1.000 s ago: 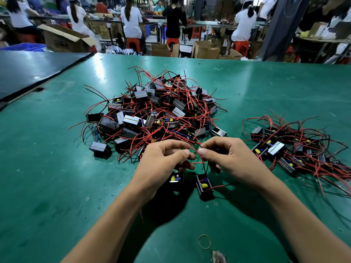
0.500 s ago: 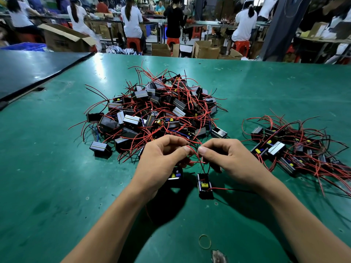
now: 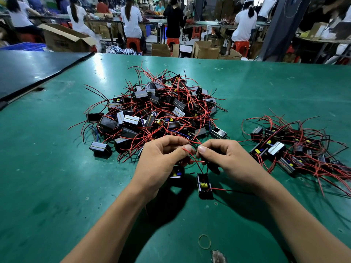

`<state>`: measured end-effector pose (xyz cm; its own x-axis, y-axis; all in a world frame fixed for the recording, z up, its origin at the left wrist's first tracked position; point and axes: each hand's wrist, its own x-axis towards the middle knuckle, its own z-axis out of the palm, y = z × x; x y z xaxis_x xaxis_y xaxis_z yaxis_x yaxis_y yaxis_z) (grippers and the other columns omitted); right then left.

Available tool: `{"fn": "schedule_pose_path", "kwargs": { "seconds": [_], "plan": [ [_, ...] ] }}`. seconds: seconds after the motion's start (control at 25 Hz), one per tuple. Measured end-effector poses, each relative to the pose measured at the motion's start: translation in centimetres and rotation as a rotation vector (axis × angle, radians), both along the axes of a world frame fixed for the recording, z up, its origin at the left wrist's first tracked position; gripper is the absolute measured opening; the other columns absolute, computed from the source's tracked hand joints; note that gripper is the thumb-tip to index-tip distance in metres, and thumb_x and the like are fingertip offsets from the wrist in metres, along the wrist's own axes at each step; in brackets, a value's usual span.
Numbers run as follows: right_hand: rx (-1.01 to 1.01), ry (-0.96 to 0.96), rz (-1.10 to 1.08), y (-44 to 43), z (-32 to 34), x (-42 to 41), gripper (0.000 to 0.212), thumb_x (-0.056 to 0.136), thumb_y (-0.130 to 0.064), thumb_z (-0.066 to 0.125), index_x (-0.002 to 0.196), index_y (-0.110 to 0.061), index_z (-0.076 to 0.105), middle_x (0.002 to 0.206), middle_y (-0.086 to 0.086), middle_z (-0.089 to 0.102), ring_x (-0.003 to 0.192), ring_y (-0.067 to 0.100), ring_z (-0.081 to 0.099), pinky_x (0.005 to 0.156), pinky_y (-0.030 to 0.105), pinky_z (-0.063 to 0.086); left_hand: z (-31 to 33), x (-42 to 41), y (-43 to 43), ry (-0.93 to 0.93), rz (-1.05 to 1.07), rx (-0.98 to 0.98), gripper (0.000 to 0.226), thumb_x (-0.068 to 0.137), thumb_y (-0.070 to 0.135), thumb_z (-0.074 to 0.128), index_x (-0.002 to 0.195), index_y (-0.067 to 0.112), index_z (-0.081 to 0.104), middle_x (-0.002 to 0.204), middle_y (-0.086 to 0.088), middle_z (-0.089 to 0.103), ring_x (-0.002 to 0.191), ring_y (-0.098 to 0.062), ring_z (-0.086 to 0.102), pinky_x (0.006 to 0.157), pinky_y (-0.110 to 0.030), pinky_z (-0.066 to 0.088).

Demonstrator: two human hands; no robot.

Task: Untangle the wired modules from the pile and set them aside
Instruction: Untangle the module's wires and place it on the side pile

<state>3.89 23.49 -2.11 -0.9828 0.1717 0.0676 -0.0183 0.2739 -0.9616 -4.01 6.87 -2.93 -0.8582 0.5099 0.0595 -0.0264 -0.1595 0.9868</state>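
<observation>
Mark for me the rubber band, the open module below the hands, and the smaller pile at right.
rubber band [image 3: 199, 242]: head view, left edge of ring.
open module [image 3: 204, 185]: head view, its yellow component.
smaller pile [image 3: 276, 148]: head view, pale-topped module at its near left.

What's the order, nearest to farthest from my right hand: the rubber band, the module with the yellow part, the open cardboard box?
From the right hand:
1. Module with the yellow part, just below it.
2. Rubber band, near the table's front edge.
3. Open cardboard box, far left, beyond the table.
</observation>
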Motion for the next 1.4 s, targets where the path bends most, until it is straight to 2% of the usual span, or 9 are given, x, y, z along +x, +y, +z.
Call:
{"fn": "schedule_pose_path", "kwargs": {
  "seconds": [0.24,0.4,0.52,0.6,0.68,0.88,1.0,1.28,1.4],
  "plan": [
    [-0.033,0.006,0.021,0.0,-0.3,-0.1,0.022,0.092,-0.032,0.062,0.083,-0.013,0.070,0.067,-0.004,0.058,0.062,0.018,0.042,0.056,0.025,0.035,-0.1,0.0,0.0,0.072,0.009,-0.019,0.006,0.084,0.007,0.074,0.089,0.006,0.073,0.084,-0.018,0.075,0.073,-0.021,0.071,0.071,-0.032,0.059],
    [-0.003,0.010,0.007,0.1,-0.4,0.0,0.026,0.087,-0.043,0.064,0.085,-0.017,0.071,0.071,0.003,0.057,0.062,0.018,0.044,0.057,0.029,0.037,0.0,0.1,0.0,0.102,0.023,-0.018,0.002,0.085,0.008,0.073,0.087,0.007,0.073,0.080,-0.015,0.075,0.069,-0.021,0.069,0.070,-0.034,0.058],
    [0.137,0.088,-0.069,0.0,-0.4,0.1,0.009,0.091,-0.034,0.071,0.093,-0.025,0.072,0.074,-0.008,0.062,0.058,0.013,0.048,0.054,0.028,0.041,0.1,0.2,-0.1,0.183,0.040,-0.053,0.001,0.086,0.008,0.073,0.086,0.008,0.074,0.077,-0.011,0.074,0.064,-0.017,0.067,0.065,-0.029,0.056],
    [0.218,0.187,-0.127,-0.3,-0.5,0.1,0.015,0.088,-0.030,0.075,0.102,-0.028,0.073,0.086,-0.009,0.066,0.058,0.009,0.050,0.055,0.029,0.044,0.0,0.3,-0.1,0.280,0.058,-0.105,0.004,0.086,0.006,0.072,0.085,0.010,0.074,0.075,-0.005,0.074,0.063,-0.015,0.067,0.064,-0.024,0.057],
    [0.329,0.289,-0.161,-0.6,-0.5,0.1,0.022,0.086,-0.029,0.077,0.107,-0.025,0.074,0.092,-0.007,0.066,0.057,0.004,0.048,0.057,0.021,0.043,0.0,0.4,-0.1,0.344,0.068,-0.142,0.007,0.086,0.008,0.073,0.085,0.014,0.075,0.075,-0.002,0.075,0.065,-0.017,0.070,0.064,-0.026,0.058],
    [0.407,0.382,-0.193,-0.8,-0.1,0.2,0.008,0.086,-0.020,0.077,0.092,-0.015,0.077,0.087,-0.003,0.068,0.063,0.010,0.057,0.060,0.030,0.049,-0.1,0.6,-0.1,0.507,0.081,-0.209,0.006,0.086,0.011,0.074,0.086,0.016,0.075,0.072,0.002,0.073,0.061,-0.013,0.068,0.058,-0.020,0.054],
    [0.427,0.382,-0.206,-0.8,-0.1,0.1,0.004,0.089,-0.019,0.075,0.085,-0.017,0.074,0.082,-0.007,0.066,0.063,0.004,0.059,0.061,0.026,0.048,-0.2,0.8,0.1,0.492,0.084,-0.189,0.010,0.087,0.008,0.073,0.086,0.018,0.074,0.072,0.004,0.073,0.061,-0.010,0.068,0.056,-0.016,0.050],
    [0.445,0.390,-0.222,-1.0,0.0,0.0,0.004,0.089,-0.017,0.075,0.086,-0.016,0.073,0.084,-0.006,0.066,0.067,0.008,0.061,0.063,0.028,0.050,-0.4,0.7,0.3,0.435,0.092,-0.167,0.010,0.086,0.009,0.074,0.085,0.019,0.074,0.074,0.003,0.074,0.063,-0.009,0.068,0.059,-0.018,0.052],
    [0.465,0.369,-0.173,-0.7,0.2,0.2,0.004,0.088,-0.015,0.076,0.089,-0.017,0.073,0.086,-0.010,0.066,0.067,0.007,0.059,0.063,0.018,0.045,-0.4,0.6,0.2,0.439,0.102,-0.173,0.006,0.086,0.011,0.074,0.086,0.017,0.075,0.073,0.002,0.074,0.064,-0.012,0.069,0.059,-0.021,0.054]
  ]
}}
